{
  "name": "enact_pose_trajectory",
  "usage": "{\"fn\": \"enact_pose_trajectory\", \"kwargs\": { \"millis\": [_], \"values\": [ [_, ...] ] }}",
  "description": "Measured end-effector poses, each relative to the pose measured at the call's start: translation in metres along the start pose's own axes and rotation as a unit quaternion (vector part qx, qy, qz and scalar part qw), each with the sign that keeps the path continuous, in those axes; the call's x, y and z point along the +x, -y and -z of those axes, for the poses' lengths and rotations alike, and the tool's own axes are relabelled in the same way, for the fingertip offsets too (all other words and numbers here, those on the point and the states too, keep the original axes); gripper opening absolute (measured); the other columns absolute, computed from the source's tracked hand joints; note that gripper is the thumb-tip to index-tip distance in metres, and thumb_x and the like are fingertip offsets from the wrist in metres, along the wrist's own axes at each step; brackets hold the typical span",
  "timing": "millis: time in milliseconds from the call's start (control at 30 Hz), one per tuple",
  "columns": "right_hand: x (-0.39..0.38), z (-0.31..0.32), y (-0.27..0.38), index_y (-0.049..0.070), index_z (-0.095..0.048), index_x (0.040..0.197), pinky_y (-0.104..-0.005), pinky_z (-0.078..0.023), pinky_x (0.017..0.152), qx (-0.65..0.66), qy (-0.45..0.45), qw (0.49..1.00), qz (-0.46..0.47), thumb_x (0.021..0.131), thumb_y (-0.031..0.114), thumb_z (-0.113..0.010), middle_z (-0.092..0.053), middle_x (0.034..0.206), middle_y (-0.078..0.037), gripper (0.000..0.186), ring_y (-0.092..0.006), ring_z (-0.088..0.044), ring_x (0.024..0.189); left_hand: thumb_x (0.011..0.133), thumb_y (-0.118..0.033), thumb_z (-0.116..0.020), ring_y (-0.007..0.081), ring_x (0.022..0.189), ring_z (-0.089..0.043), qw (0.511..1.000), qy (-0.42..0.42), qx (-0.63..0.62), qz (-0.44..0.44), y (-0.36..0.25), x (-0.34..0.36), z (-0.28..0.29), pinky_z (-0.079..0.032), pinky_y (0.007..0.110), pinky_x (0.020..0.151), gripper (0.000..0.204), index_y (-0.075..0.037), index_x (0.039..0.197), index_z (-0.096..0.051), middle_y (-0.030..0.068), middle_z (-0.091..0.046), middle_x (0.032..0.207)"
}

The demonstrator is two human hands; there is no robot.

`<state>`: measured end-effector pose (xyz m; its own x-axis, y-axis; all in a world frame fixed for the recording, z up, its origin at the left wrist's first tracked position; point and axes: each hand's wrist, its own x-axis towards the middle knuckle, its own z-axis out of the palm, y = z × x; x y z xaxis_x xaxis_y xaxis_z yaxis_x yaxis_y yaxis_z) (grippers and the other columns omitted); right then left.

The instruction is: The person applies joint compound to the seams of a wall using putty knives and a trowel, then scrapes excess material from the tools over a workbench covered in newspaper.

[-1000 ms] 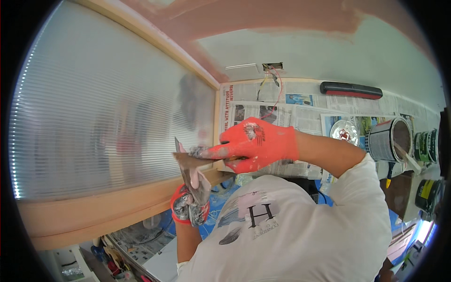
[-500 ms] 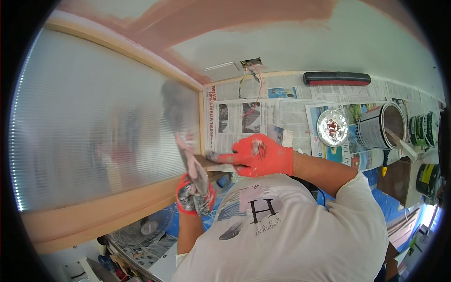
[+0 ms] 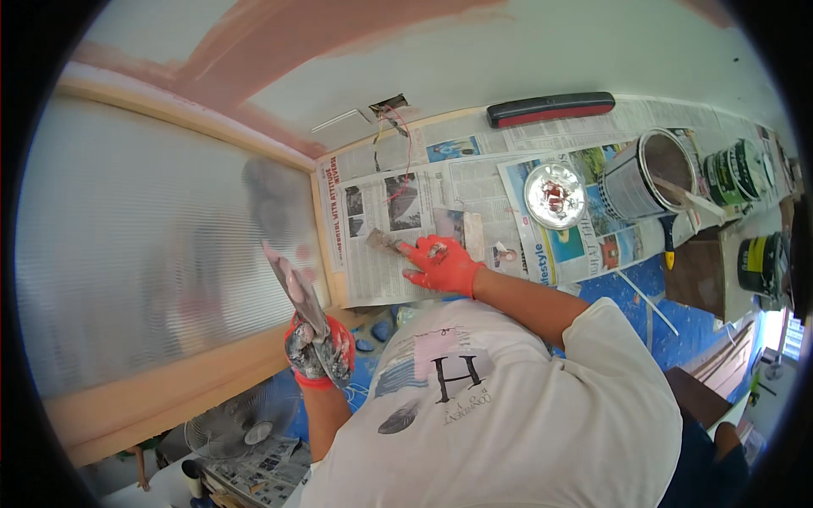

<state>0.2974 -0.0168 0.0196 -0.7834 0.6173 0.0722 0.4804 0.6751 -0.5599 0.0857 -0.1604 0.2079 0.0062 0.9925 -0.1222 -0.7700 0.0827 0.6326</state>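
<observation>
My left hand (image 3: 320, 347), in a red, paint-smeared glove, is closed on a flat metal filling knife (image 3: 305, 309) that carries pink filler (image 3: 286, 273) and stands tilted beside the translucent ribbed panel (image 3: 144, 245) in its wooden frame. Farther forward, my right hand (image 3: 442, 267), also red-gloved, lies over the newspaper (image 3: 466, 182) with its fingers spread, their tips touching a small scraper (image 3: 385, 241) that rests on the paper. A pale rectangular piece (image 3: 474, 235) is just beyond that hand.
Right: lid (image 3: 555, 196), tin (image 3: 627, 182) with stick, brush (image 3: 669, 233), green tub (image 3: 732, 173), dark tub (image 3: 758, 262). Back: black-red case (image 3: 550, 108), wall opening (image 3: 388, 105) with loose wires. Below: blue floor covering (image 3: 639, 296), fan (image 3: 237, 423), another person's arm (image 3: 142, 466) at lower left.
My right hand has moved away from the left one, down onto the newspaper with the scraper, its fingers loosening. My left hand still holds the filler-loaded knife. The view has turned slightly.
</observation>
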Motion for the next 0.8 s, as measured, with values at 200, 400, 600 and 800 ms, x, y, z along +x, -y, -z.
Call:
{"fn": "enact_pose_trajectory", "kwargs": {
  "millis": [200, 400, 600, 800],
  "values": [
    [-0.037, 0.035, -0.017, 0.011, -0.036, 0.151, -0.0494, -0.033, 0.109, -0.135, -0.061, 0.969, -0.2, 0.085, 0.057, -0.064, -0.051, 0.136, -0.017, 0.084, -0.0369, -0.044, 0.13, 0.092, -0.031, -0.06, 0.028, 0.039, -0.05, 0.994, -0.083, 0.076, -0.011, 0.0, -0.029, 0.02, -0.044, 0.041, 0.035, 0.031, -0.002, 0.098, -0.05, 0.0158, -0.052, 0.061],
    [-0.045, 0.045, -0.023, 0.011, -0.037, 0.15, -0.0509, -0.036, 0.106, -0.208, -0.014, 0.958, -0.199, 0.079, 0.059, -0.07, -0.051, 0.133, -0.018, 0.092, -0.0388, -0.046, 0.126, 0.096, -0.03, -0.053, 0.0267, 0.043, -0.051, 0.99, -0.094, 0.1, 0.025, 0.022, -0.061, 0.057, -0.045, 0.039, 0.037, 0.022, -0.008, 0.097, -0.05, 0.0127, -0.052, 0.066],
    [-0.034, 0.064, -0.01, 0.008, -0.05, 0.14, -0.0479, -0.04, 0.102, -0.2, 0.006, 0.952, -0.231, 0.077, 0.054, -0.074, -0.056, 0.126, -0.017, 0.081, -0.0355, -0.05, 0.121, 0.097, -0.034, -0.053, 0.024, 0.046, -0.055, 0.98, -0.128, 0.134, 0.071, 0.027, -0.074, 0.073, -0.048, 0.037, 0.041, 0.026, -0.007, 0.1, -0.052, 0.0118, -0.056, 0.068],
    [-0.07, 0.082, -0.003, 0.003, -0.06, 0.126, -0.0389, -0.054, 0.084, 0.274, -0.158, 0.901, -0.297, 0.088, 0.034, -0.07, -0.066, 0.112, -0.016, 0.05, -0.0252, -0.064, 0.103, 0.096, -0.03, -0.057, 0.0215, 0.051, -0.057, 0.988, -0.109, 0.093, 0.062, 0.035, -0.08, 0.081, -0.049, 0.034, 0.044, 0.027, -0.004, 0.104, -0.054, 0.0094, -0.056, 0.069]
  ]
}}
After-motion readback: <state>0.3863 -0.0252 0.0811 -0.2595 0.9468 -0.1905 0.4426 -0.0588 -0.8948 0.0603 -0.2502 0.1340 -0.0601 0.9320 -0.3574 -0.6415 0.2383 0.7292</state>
